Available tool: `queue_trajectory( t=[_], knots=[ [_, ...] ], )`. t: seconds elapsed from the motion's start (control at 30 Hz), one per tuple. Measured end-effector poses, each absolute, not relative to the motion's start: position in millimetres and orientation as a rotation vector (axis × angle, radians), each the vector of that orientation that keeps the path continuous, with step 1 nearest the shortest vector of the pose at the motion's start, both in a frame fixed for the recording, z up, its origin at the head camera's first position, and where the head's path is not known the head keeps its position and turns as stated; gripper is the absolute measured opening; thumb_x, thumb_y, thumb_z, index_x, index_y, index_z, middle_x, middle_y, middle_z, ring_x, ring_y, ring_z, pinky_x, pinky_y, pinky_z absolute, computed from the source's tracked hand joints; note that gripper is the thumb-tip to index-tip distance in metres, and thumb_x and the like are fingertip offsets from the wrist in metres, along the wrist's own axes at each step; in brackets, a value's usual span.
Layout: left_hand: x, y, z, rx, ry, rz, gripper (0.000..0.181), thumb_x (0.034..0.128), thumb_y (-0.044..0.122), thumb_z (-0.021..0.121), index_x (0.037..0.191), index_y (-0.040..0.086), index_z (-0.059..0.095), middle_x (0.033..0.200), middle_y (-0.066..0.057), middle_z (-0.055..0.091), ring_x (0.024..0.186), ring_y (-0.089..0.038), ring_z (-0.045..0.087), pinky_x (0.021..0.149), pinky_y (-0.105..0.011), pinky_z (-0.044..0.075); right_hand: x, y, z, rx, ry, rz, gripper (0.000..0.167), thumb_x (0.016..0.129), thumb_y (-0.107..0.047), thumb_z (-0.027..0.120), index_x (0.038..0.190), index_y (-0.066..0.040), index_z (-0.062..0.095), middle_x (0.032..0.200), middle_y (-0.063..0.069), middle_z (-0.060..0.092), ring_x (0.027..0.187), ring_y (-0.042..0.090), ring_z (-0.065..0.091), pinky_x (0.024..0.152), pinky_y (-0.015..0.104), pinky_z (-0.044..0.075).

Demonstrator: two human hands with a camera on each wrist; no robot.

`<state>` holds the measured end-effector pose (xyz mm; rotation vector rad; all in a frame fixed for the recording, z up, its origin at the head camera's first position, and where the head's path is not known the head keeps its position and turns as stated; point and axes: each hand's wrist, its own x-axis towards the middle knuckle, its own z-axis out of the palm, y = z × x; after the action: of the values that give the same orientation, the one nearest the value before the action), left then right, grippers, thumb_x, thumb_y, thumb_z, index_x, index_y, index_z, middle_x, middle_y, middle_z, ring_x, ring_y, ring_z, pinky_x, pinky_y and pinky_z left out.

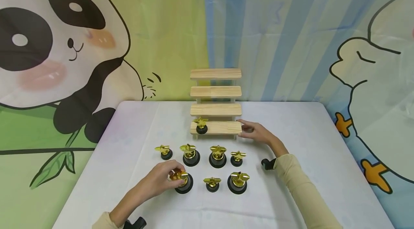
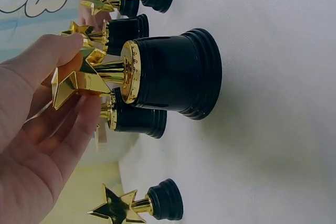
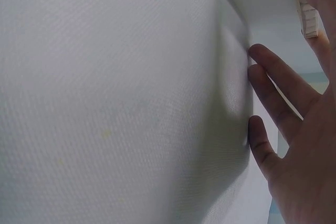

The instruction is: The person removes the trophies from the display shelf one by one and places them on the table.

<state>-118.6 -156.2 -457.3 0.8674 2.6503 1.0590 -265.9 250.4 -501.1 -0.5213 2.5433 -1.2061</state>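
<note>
My left hand (image 1: 166, 177) pinches the gold star at the top of a trophy (image 2: 176, 74) between thumb and fingers. Its round black base appears upright at the table's front left. At the right end of the lowest step of a wooden tiered stand (image 1: 223, 127), my right hand (image 1: 255, 132) holds the board's end with thumb and a finger. In the right wrist view, several other fingers (image 3: 286, 80) are spread, their tips touching the white cloth. A small star trophy (image 1: 202, 126) stands on the left of that lowest step.
More gold star trophies stand between me and the stand: a back row with a large trophy (image 1: 217, 157), and a small trophy (image 1: 212, 184) and a large trophy (image 1: 237, 184) nearer. A white cloth (image 1: 275, 193) covers the table. Behind it hangs a printed panda backdrop (image 1: 168, 35).
</note>
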Motion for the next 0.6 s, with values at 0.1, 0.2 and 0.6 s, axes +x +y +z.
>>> queue_trajectory(
  t=[0.1, 0.2, 0.6],
  knots=[
    [-116, -159, -452, 0.837, 2.628, 1.023, 0.027, 0.081, 0.022, 0.079, 0.104, 0.016, 0.066, 0.095, 0.007, 0.068, 0.081, 0.0, 0.059, 0.071, -0.02, 0.054, -267, 250, -502, -0.524, 2.541, -1.211, 0.071, 0.089, -0.034, 0.07, 0.149, -0.016, 0.039, 0.13, 0.023, 0.06, 0.122, 0.038, 0.057, 0.103, 0.055, 0.045],
    [-116, -165, -439, 0.801, 2.61, 0.954, 0.04, 0.0814, 0.03, 0.078, 0.116, 0.015, 0.064, 0.105, 0.004, 0.069, 0.091, -0.009, 0.065, 0.079, -0.026, 0.056, -267, 250, -501, -0.527, 2.536, -1.214, 0.071, 0.089, -0.034, 0.07, 0.149, -0.015, 0.039, 0.13, 0.023, 0.061, 0.122, 0.038, 0.057, 0.102, 0.055, 0.045],
    [-170, -172, -323, 0.892, 2.829, 0.824, 0.042, 0.0901, 0.038, 0.068, 0.124, 0.014, 0.063, 0.112, 0.002, 0.07, 0.1, -0.014, 0.066, 0.088, -0.038, 0.055, -267, 250, -502, -0.507, 2.528, -1.23, 0.07, 0.089, -0.032, 0.07, 0.149, -0.016, 0.039, 0.129, 0.023, 0.061, 0.12, 0.037, 0.058, 0.101, 0.055, 0.045]
  ],
)
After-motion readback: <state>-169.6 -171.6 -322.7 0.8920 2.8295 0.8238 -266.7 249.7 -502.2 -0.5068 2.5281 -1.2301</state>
